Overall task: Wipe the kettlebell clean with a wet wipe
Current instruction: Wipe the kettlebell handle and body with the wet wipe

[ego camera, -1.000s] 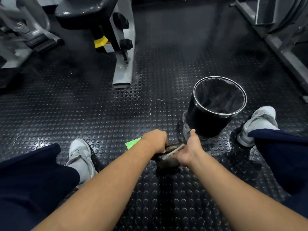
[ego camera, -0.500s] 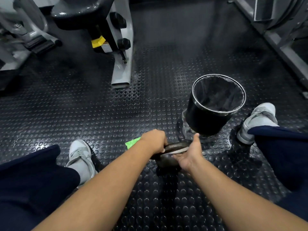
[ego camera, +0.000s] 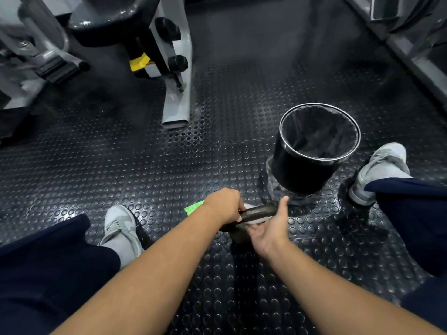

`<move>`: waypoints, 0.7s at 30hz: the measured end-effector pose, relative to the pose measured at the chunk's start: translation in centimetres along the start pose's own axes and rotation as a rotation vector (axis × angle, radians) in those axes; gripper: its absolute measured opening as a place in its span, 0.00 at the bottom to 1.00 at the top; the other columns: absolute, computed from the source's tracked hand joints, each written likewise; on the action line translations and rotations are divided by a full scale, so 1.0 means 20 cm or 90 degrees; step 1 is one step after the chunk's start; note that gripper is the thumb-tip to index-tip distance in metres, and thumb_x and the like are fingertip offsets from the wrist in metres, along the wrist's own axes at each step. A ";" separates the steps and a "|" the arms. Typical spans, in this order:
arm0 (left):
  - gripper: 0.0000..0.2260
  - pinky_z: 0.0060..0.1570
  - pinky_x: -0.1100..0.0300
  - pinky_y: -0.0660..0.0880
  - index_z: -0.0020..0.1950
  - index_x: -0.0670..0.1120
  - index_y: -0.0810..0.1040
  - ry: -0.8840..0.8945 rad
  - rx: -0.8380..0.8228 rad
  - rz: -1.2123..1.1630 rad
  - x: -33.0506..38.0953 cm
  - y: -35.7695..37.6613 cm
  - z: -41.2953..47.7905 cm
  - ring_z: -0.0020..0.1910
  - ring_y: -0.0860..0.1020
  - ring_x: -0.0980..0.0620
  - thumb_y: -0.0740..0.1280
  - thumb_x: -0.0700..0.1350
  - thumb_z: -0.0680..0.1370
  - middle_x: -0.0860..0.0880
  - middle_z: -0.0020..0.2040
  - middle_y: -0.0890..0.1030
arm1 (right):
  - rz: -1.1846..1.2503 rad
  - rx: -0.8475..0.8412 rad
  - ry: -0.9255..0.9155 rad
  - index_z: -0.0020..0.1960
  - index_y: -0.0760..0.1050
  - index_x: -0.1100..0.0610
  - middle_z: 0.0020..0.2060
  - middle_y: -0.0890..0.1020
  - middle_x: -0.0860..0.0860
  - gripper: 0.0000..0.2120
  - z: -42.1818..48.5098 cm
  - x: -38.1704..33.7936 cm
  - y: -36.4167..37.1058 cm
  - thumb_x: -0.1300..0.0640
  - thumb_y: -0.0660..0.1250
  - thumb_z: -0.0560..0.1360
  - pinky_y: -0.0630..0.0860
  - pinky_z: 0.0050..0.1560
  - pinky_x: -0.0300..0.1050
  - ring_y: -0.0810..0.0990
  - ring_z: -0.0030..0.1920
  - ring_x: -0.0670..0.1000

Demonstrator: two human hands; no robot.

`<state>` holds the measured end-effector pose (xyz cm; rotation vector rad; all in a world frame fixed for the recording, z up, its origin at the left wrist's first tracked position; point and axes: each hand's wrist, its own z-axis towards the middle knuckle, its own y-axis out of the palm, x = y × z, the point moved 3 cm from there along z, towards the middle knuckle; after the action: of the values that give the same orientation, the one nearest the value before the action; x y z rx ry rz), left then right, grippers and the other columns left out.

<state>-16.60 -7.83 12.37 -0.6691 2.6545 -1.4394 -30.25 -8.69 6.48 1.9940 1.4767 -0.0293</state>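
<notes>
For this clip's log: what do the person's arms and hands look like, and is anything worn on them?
The left forearm and right forearm are bare right to the frame edge; no sleeves show. The left hand and right hand are bare too, with no gloves. No watch, band, ring or marking is visible on the sides facing the camera.

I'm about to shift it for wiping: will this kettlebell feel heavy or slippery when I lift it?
Probably heavy for its size: the kettlebell looks like solid dark metal. It shines a little, and a wet wipe is against it, so your left hand may slip slightly.
</notes>
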 end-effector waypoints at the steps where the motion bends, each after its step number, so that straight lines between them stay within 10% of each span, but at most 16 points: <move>1: 0.17 0.53 0.55 0.79 0.63 0.60 0.84 0.001 0.001 -0.002 0.00 0.01 0.00 0.58 0.81 0.50 0.77 0.49 0.75 0.56 0.58 0.84 | 0.026 0.019 -0.010 0.70 0.72 0.61 0.57 0.84 0.63 0.50 0.02 -0.03 -0.02 0.20 0.59 0.69 0.76 0.66 0.61 0.84 0.57 0.64; 21: 0.15 0.53 0.55 0.79 0.60 0.60 0.84 0.010 0.011 0.008 -0.02 0.03 0.00 0.57 0.81 0.47 0.75 0.49 0.74 0.53 0.56 0.85 | -0.006 -0.037 0.016 0.72 0.72 0.59 0.57 0.85 0.60 0.49 0.01 0.02 0.00 0.20 0.57 0.70 0.77 0.62 0.58 0.85 0.56 0.61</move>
<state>-16.46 -7.29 11.81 -0.6409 2.6497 -1.4700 -30.05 -8.49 6.08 1.9481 1.4858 0.0345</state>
